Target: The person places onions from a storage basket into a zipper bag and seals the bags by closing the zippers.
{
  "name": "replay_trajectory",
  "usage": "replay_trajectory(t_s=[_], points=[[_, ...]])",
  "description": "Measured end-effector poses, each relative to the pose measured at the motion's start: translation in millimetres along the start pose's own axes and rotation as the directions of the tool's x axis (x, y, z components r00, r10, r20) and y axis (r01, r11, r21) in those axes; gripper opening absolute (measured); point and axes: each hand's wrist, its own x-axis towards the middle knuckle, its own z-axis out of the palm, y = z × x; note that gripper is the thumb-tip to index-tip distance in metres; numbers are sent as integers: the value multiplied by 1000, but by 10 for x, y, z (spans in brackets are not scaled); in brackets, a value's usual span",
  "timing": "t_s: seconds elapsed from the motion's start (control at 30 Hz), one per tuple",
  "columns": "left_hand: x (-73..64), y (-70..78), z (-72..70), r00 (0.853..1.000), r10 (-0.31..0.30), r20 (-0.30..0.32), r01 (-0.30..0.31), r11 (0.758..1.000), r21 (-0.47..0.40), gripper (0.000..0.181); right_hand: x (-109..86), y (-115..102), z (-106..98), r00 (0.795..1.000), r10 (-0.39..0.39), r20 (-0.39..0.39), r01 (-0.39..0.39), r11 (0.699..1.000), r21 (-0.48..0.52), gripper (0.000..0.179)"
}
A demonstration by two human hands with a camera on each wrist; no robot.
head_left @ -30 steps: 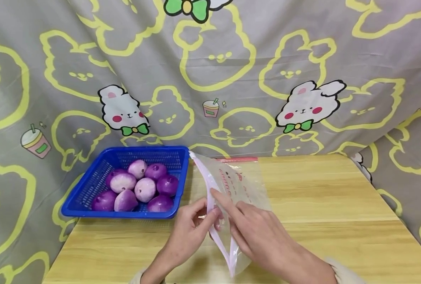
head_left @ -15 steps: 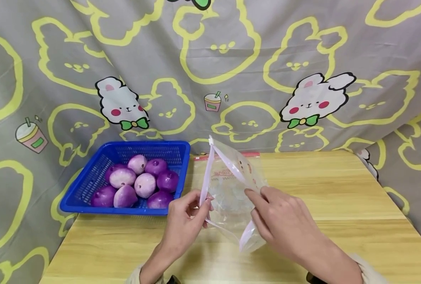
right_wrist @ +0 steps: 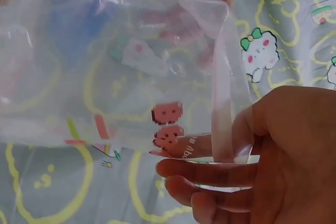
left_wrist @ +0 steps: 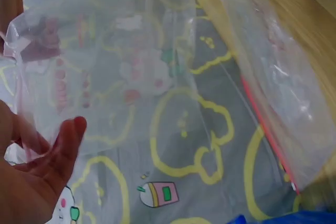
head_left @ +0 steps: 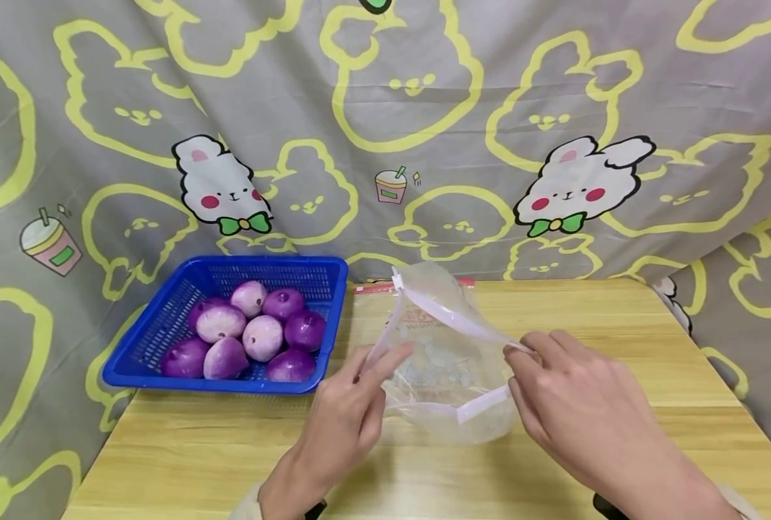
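A clear slider zip bag point(head_left: 483, 426) with a pale lilac zip and red print is spread wide at its mouth, the slider at its far corner. My left hand point(head_left: 346, 408) holds the left side of the mouth, one finger stretched over the opening. On the opposite side, my right hand point(head_left: 580, 404) pinches the rim between thumb and fingers. In the right wrist view, the bag's zip strip point(right_wrist: 222, 93) runs down to the right hand's fingers point(right_wrist: 210, 174). Through the bag's film no contents show.
A blue plastic basket point(head_left: 216, 384) with several peeled purple onions point(head_left: 263, 338) stands left of the bag. Another clear bag with a red zip point(head_left: 375, 289) lies flat on the wooden table point(head_left: 632, 347), partly under the held bag. A patterned grey curtain point(head_left: 450, 43) hangs behind.
The right hand has moved right, drawing the bag's mouth from a narrow slit to a wide opening. The left hand has shifted slightly, and its finger now reaches over the opening.
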Motion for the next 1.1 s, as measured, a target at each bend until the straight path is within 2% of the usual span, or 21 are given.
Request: replay_trajectory(t_s=[0.07,0.13,0.23,0.33,0.43,0.5,0.57,0.7,0.8,0.93,1.0,1.1], points=[[10,25,-13,999,1,41,-3,998,62,58,9,8,-52,1000,-1,16,1,1000,-11,42],[16,39,-27,999,-10,48,5,995,97,57,25,16,-91,999,-2,34,2,1000,-18,40],[39,44,-61,999,-34,15,31,988,148,53,51,31,-114,1000,-2,30,2,1000,-8,35],[81,38,-96,997,-69,-26,73,975,212,38,68,38,-101,999,12,-32,-11,1000,23,36],[121,34,-127,993,-107,-58,119,956,269,18,74,15,-65,994,35,-103,-28,998,64,48],[137,33,-140,990,-125,-66,139,946,294,14,80,-15,-39,991,45,-124,-34,995,92,62],[145,36,-153,988,-142,-60,154,940,303,15,100,-49,-7,990,42,-134,-28,994,109,64],[152,28,-133,979,-202,17,186,928,323,42,163,-101,94,982,4,-188,16,994,105,46],[164,31,-78,957,-269,107,226,925,304,44,213,-133,202,956,-40,-292,69,994,90,32],[187,58,24,913,-343,220,292,927,236,39,241,-181,298,922,-46,-384,95,990,108,27],[189,70,64,880,-379,285,326,920,218,42,237,-195,305,935,-12,-355,60,990,125,28],[177,84,94,833,-405,377,337,912,234,48,239,-201,307,960,60,-274,-20,989,147,33]])
